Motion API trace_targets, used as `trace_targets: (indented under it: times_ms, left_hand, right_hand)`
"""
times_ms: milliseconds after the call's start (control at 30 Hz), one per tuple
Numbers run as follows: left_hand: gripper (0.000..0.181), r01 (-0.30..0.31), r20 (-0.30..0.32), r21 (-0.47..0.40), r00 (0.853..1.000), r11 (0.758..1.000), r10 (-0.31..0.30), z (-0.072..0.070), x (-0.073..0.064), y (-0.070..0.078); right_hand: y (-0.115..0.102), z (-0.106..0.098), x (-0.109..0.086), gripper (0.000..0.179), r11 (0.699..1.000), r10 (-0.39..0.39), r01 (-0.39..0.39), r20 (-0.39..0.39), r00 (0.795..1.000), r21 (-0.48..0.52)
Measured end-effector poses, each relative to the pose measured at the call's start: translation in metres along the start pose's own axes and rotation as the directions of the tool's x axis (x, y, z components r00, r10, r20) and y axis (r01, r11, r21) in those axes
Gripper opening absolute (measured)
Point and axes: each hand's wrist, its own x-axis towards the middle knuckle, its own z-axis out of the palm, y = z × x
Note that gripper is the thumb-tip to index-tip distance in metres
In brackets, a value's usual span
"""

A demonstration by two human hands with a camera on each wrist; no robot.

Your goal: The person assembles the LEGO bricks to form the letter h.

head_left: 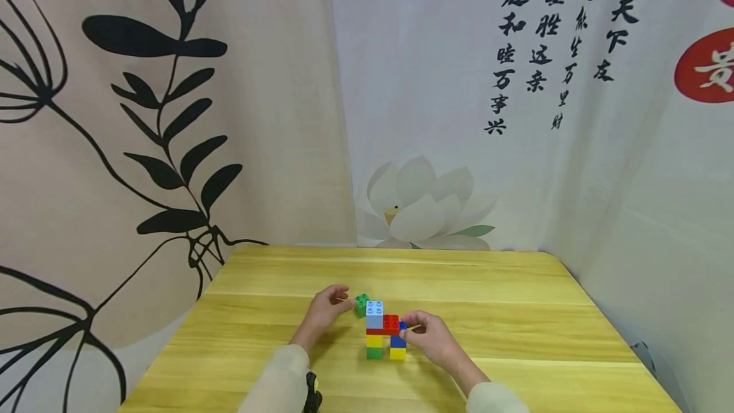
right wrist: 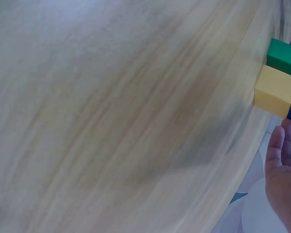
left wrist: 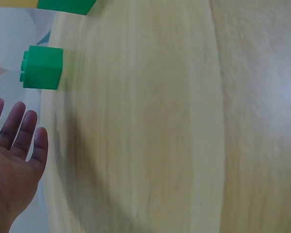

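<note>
A small structure of toy building bricks stands upright on the table, with a light blue brick (head_left: 374, 315) topping its left column. A red brick (head_left: 391, 324) bridges to the right column, where a blue brick (head_left: 397, 341) sits over a yellow brick (head_left: 397, 354). My right hand (head_left: 434, 340) pinches the blue brick's right end between thumb and fingers. Left of the light blue brick is a tilted green brick (head_left: 362, 305). My left hand (head_left: 328, 310) is beside it, fingers loosely extended; in the left wrist view the fingers are apart from this green brick (left wrist: 43, 68).
The wooden table (head_left: 275, 273) reaches back to a curtain (head_left: 287, 113) printed with dark plants. A pale curtain (head_left: 424, 113) with a lotus and writing hangs on the right. A dark band (head_left: 312, 394) is around the left wrist.
</note>
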Motion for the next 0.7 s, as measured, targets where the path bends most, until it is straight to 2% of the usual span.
trace_targets:
  times_ms: [267, 500, 700]
  left_hand:
    - [0.051, 0.05, -0.007, 0.006, 0.999, 0.999, -0.05, 0.01, 0.005, -0.003]
    - [0.051, 0.045, -0.009, 0.022, 0.999, 0.999, -0.045, 0.014, 0.009, -0.006]
    - [0.051, 0.067, 0.001, 0.048, 0.998, 0.997, -0.067, 0.017, 0.012, -0.007]
  right_hand:
    - [0.0, 0.0, 0.0, 0.025, 1.0, 0.001, -0.001, -0.002, 1.0, 0.002]
    - [0.0, 0.0, 0.0, 0.026, 1.0, -0.004, 0.004, -0.005, 1.0, 0.005]
    - [0.0, 0.0, 0.0, 0.025, 1.0, -0.009, 0.009, -0.007, 1.0, -0.003]
